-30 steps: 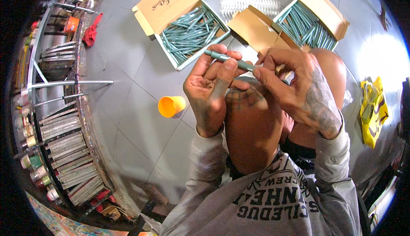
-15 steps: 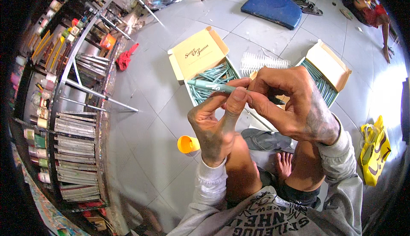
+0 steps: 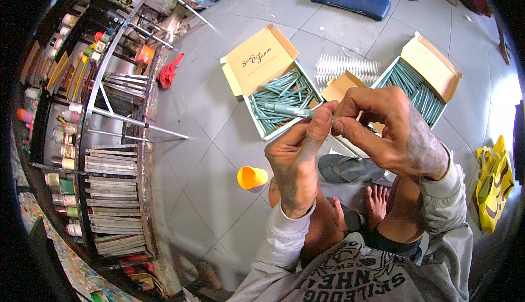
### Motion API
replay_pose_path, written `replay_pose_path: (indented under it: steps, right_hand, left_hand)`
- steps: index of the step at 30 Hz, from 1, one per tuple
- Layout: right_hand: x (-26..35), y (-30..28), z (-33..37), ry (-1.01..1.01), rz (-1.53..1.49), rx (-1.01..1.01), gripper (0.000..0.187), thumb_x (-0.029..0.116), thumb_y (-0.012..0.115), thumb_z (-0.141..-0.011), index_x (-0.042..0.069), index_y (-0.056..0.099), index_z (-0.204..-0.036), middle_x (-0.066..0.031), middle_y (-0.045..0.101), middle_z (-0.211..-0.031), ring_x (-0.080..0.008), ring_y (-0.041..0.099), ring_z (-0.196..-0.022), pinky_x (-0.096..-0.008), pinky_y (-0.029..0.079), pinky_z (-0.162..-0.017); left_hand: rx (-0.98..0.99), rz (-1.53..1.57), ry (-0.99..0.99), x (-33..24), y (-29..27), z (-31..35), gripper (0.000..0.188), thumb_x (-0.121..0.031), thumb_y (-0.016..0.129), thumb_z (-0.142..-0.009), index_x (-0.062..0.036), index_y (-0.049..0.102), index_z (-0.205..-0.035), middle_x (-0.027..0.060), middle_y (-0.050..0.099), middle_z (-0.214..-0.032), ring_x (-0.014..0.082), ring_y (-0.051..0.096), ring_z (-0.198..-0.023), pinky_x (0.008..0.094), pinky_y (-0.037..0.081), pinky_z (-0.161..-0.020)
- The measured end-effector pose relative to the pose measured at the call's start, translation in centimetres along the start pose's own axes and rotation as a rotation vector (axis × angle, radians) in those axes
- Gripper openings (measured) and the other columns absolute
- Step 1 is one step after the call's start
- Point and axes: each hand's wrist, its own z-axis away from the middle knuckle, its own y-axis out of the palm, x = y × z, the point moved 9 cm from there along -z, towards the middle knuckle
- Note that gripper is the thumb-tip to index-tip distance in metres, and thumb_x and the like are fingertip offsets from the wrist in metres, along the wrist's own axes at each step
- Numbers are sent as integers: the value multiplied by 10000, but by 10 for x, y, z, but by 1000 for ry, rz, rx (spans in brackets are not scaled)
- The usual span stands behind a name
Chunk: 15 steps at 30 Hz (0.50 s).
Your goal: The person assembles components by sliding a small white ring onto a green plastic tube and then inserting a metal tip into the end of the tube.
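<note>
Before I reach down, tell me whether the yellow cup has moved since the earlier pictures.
No. Against the floor tiles and the left box, the yellow cup keeps its place; only the camera's view has shifted.

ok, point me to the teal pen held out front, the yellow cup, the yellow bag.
Teal pen [image 3: 285,109], head view, on the barrel.
Yellow cup [image 3: 261,178], head view, on the outer wall.
Yellow bag [image 3: 493,186], head view, mid-body.

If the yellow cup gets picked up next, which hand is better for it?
Probably the left hand: the yellow cup is on its side, and the right hand is farther away. The left would have to let go of the green pen first, though.
</note>
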Motion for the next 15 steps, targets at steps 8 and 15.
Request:
replay_pose_path:
  steps: [8, 15]
  right_hand:
    - [-17, 1, 4, 107, -100, -13, 149, 46, 647, -920, -42, 597, -811, -94, 646, -758, -133, 635, -721, -281, 535, -675]
    - [-15, -1, 0, 148, -18, -1, 179, 76, 659, -904, -36, 602, -777, -67, 645, -728, -112, 616, -682, -267, 522, -643]
  left_hand:
    - [-9, -127, 27, 5, -1, 2, 377, -289, 634, -1005, 66, 736, -1083, 22, 645, -816, 76, 495, -759, 234, 387, -705]
    - [-78, -86, 62, 7, -1, 4, 357, -260, 630, -1008, 74, 731, -1080, 122, 745, -1003, 132, 633, -931, 258, 475, -866]
